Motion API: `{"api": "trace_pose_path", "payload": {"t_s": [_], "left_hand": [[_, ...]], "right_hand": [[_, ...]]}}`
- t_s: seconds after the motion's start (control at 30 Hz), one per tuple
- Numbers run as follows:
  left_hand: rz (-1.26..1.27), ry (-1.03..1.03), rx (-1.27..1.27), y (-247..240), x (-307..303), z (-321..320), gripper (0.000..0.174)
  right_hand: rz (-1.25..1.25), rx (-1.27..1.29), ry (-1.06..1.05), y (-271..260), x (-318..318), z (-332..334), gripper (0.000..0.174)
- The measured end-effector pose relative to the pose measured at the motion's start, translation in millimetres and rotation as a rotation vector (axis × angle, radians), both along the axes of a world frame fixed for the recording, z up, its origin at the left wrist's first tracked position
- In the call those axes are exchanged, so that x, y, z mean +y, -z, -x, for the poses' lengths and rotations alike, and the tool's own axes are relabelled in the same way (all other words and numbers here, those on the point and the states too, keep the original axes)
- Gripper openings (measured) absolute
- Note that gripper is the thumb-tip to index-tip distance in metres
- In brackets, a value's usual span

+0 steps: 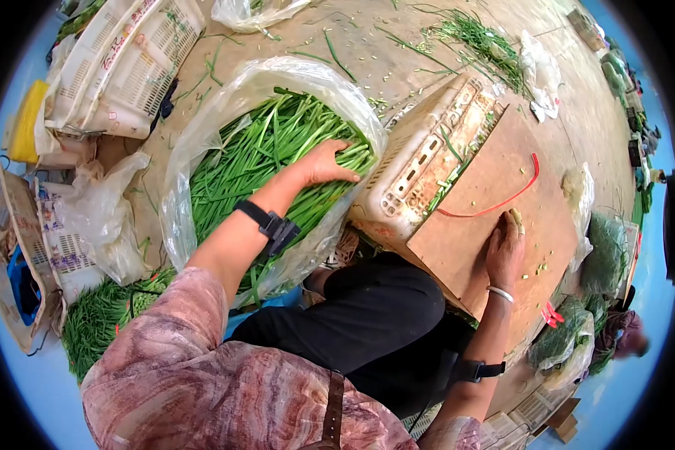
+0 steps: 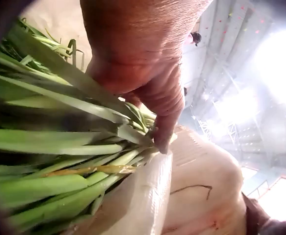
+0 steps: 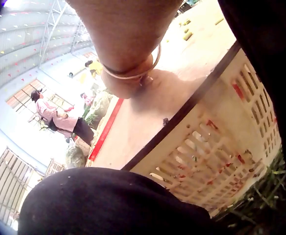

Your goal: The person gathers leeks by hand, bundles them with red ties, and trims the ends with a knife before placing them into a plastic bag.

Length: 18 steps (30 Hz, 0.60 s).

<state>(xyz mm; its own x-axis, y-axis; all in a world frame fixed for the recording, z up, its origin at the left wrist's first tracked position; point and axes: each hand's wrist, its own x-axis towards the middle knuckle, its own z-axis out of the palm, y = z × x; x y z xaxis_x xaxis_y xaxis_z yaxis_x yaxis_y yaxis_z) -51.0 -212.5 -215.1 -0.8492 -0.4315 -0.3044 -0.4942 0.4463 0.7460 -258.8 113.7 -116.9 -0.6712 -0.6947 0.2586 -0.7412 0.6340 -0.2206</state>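
Note:
Long green chive-like stalks (image 1: pixel 262 165) fill a clear plastic bag (image 1: pixel 174 187) that stands open in front of the person. My left hand (image 1: pixel 326 163) reaches into its right side, thumb and fingers spread around a bunch of stalks. Close up in the left wrist view, the left hand (image 2: pixel 148 83) grips the pale stalk ends (image 2: pixel 138 132) beside the bag's edge. My right hand (image 1: pixel 505 251) rests on a brown board (image 1: pixel 472 202), near a curved red strip (image 1: pixel 531 180). In the right wrist view, the forearm and wrist hide most of that hand.
The board lies on an upturned white plastic crate (image 1: pixel 401 169), beside the person's knee (image 1: pixel 382 300). Cut bits (image 1: pixel 540 268) are scattered on the board. Stacked crates (image 1: pixel 120 67) stand far left, and loose greens (image 1: pixel 480 41) lie on the floor. Another person (image 3: pixel 59 117) stands beyond.

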Motion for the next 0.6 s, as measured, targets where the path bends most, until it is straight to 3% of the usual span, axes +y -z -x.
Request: {"api": "trace_pose_path", "payload": {"t_s": [0.07, 0.13, 0.27, 0.33, 0.37, 0.43, 0.47, 0.53, 0.6], "left_hand": [[-0.048, -0.051, 0.152, -3, 7, -8, 0.087], [-0.050, -0.024, 0.089, -10, 4, -9, 0.096], [-0.526, -0.163, 0.147, 3, -12, -2, 0.090], [-0.284, -0.033, -0.011, 6, -13, 11, 0.088], [-0.284, -0.028, -0.012, 10, -9, 15, 0.088], [0.177, 0.032, -0.121, 0, 5, 17, 0.083], [0.179, 0.034, -0.122, -3, 6, 14, 0.083], [-0.059, 0.027, 0.048, -6, 8, 9, 0.081], [0.044, -0.024, 0.026, -10, 22, 3, 0.075]], "right_hand": [[-0.006, -0.007, 0.008, 0, 1, 0, 0.034], [-0.005, 0.023, -0.006, 3, 2, 1, 0.035], [-0.007, 0.016, -0.004, 4, 1, 3, 0.035], [-0.001, -0.013, 0.013, 2, 2, 1, 0.035], [-0.002, -0.014, 0.018, 1, 2, 1, 0.035], [-0.006, 0.000, 0.004, 2, 1, 1, 0.035], [-0.005, -0.002, 0.006, 3, 2, 1, 0.035], [0.003, -0.005, 0.001, 4, 3, 3, 0.034], [0.004, -0.017, 0.015, 3, 2, 2, 0.034]]}}
